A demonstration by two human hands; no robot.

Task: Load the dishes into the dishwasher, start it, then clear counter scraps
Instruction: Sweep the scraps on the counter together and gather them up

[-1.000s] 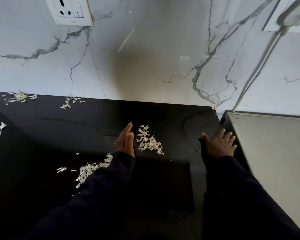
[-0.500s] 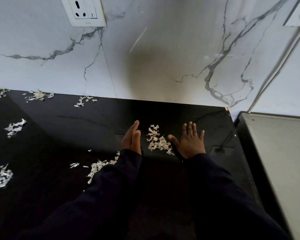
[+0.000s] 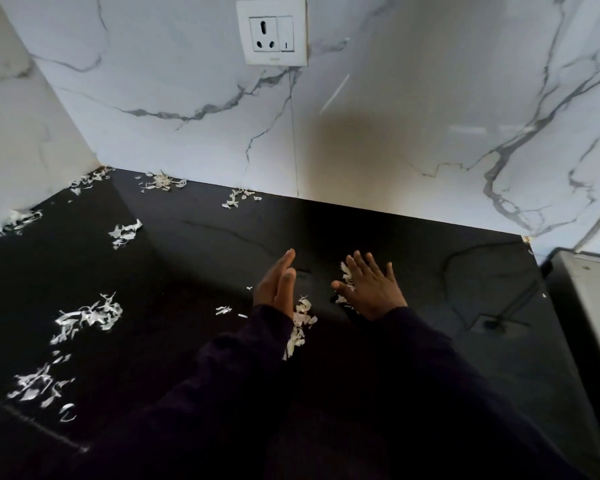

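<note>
Pale vegetable scraps lie scattered on the black counter (image 3: pixel 430 271). My left hand (image 3: pixel 276 284) stands on its edge with fingers straight, just left of a small scrap pile (image 3: pixel 300 322) by its wrist. My right hand (image 3: pixel 369 291) lies flat with fingers spread, pressing on another scrap pile (image 3: pixel 345 271) that it mostly covers. About a hand's width separates the two hands. More scrap clumps sit at the left (image 3: pixel 87 315), the near left (image 3: pixel 37 384) and along the back wall (image 3: pixel 161 181).
A marble-patterned wall with a white socket (image 3: pixel 272 31) rises behind the counter. A side wall closes the left corner. A pale grey appliance top (image 3: pixel 593 299) adjoins the counter's right end. Dark sleeves cover both forearms.
My right hand has slid left from the counter's right end onto the middle scrap pile, closing toward my left hand. The view has swung left, showing the corner and more scraps.
</note>
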